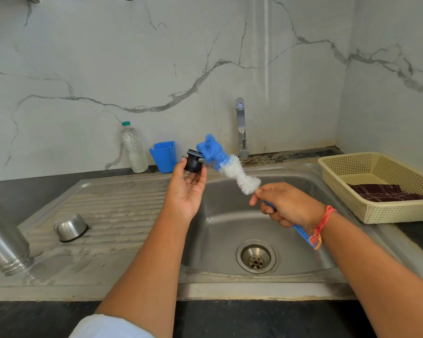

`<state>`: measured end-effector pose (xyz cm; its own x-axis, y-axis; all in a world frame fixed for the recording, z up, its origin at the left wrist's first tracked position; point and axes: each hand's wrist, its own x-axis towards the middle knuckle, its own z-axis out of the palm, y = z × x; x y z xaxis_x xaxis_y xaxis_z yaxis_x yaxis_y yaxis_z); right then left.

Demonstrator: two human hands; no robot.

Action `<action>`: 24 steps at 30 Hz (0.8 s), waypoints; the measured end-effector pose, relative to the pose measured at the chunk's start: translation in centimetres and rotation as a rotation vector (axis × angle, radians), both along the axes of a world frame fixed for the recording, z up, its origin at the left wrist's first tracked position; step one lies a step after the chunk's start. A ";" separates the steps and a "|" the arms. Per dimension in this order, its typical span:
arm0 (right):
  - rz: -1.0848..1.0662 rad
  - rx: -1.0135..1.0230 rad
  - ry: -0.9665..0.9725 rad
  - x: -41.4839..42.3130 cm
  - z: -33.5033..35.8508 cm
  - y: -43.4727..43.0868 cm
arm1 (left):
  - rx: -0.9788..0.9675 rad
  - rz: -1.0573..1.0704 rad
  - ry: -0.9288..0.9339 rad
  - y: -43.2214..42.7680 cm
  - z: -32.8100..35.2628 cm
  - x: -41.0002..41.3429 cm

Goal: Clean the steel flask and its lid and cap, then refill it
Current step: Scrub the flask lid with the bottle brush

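My left hand (187, 191) holds up the small black flask lid (193, 162) at its fingertips, above the sink's left rim. My right hand (285, 207) grips the blue handle of a bottle brush (226, 164); the brush's blue and white bristles reach up and left, their blue tip touching the lid. The steel flask (4, 242) lies mouth down at the left edge of the drainboard, partly out of view. Its steel cap (70, 226) sits upside down on the drainboard.
The steel sink (230, 240) lies below both hands, with a tap (241, 128) behind it. A clear water bottle (134, 147) and a blue cup (163, 156) stand against the marble wall. A cream basket (386, 211) holding a dark cloth sits on the right.
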<state>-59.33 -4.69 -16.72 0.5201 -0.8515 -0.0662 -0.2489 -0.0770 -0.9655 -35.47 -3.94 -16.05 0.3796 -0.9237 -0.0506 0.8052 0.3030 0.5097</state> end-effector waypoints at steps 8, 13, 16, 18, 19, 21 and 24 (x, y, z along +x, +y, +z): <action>0.106 0.207 -0.092 0.1 0.4 0.3 | -0.032 -0.052 -0.266 -0.2 -0.6 0.1; 0.153 0.295 -0.159 -0.1 0.8 0.5 | 0.005 0.021 -0.210 -0.1 -0.1 0.4; 0.203 0.316 -0.147 -0.4 1.0 0.5 | 0.012 0.063 -0.160 -0.1 -0.1 1.0; 0.188 0.315 -0.165 -0.4 0.9 0.4 | 0.047 0.011 -0.192 0.0 -0.2 0.7; 0.171 0.308 -0.176 -0.4 0.9 0.4 | 0.064 -0.022 -0.210 0.0 -0.2 0.5; 0.136 0.275 -0.174 -0.5 0.9 0.2 | 0.086 -0.046 -0.212 0.0 -0.1 0.1; 0.101 0.202 -0.138 -0.5 0.7 0.1 | 0.105 -0.009 -0.149 -0.1 0.1 0.3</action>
